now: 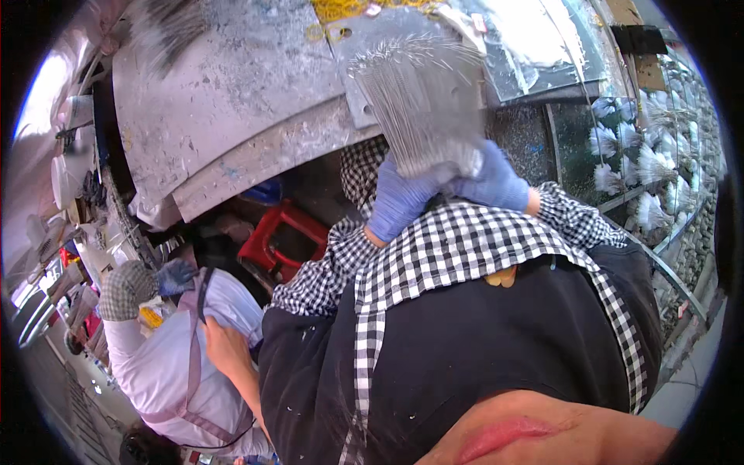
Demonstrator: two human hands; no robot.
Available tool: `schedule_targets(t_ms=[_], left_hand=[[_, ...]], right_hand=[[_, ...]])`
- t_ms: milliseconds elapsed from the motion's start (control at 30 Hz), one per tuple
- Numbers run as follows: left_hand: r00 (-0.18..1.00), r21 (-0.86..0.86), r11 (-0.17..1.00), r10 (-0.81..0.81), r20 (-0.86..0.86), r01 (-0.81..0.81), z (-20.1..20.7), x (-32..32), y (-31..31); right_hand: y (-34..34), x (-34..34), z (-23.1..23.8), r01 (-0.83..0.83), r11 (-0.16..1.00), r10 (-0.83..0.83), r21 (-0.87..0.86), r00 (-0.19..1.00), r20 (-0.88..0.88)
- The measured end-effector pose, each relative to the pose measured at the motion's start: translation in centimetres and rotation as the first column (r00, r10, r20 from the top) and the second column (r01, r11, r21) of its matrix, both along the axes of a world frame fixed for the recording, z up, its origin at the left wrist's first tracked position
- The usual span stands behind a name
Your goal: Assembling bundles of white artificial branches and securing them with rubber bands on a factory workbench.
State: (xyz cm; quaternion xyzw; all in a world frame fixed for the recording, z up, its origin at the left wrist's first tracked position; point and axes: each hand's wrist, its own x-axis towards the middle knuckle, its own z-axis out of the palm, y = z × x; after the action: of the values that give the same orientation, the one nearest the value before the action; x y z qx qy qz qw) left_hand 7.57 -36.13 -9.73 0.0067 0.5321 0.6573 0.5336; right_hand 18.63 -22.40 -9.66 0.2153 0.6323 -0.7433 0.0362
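Observation:
My left hand and my right hand, both in blue knitted gloves, are closed around the lower end of a thick bundle of silvery-grey bristles. The loose tips fan out upward, over the near edge of the grey worktable. Motion blurs the bundle's right side near my right hand. The gloves and the bundle hide part of my fingers. A checked apron covers my lap just below the hands.
Another bristle bundle lies at the table's far left, with yellow bands at the back. White-tipped tufts fill a rack on the right. A red stool stands under the table. A co-worker sits at left; a bare arm reaches nearby.

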Motion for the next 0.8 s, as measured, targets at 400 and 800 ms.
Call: schedule_targets(t_ms=[400, 800], left_hand=[[0.906, 0.224, 0.956, 0.257, -0.337, -0.188, -1.3, 0.9, 1.1], [0.774, -0.209, 0.955, -0.295, -0.561, 0.212, -4.0, 0.8, 2.7]], right_hand=[[2.6, 1.6, -6.4, -0.163, 0.913, 0.182, 0.374, 0.983, -0.015], [5.2, -0.7, -0.7, 0.031, 0.919, 0.106, -0.394, 0.941, 0.321]])
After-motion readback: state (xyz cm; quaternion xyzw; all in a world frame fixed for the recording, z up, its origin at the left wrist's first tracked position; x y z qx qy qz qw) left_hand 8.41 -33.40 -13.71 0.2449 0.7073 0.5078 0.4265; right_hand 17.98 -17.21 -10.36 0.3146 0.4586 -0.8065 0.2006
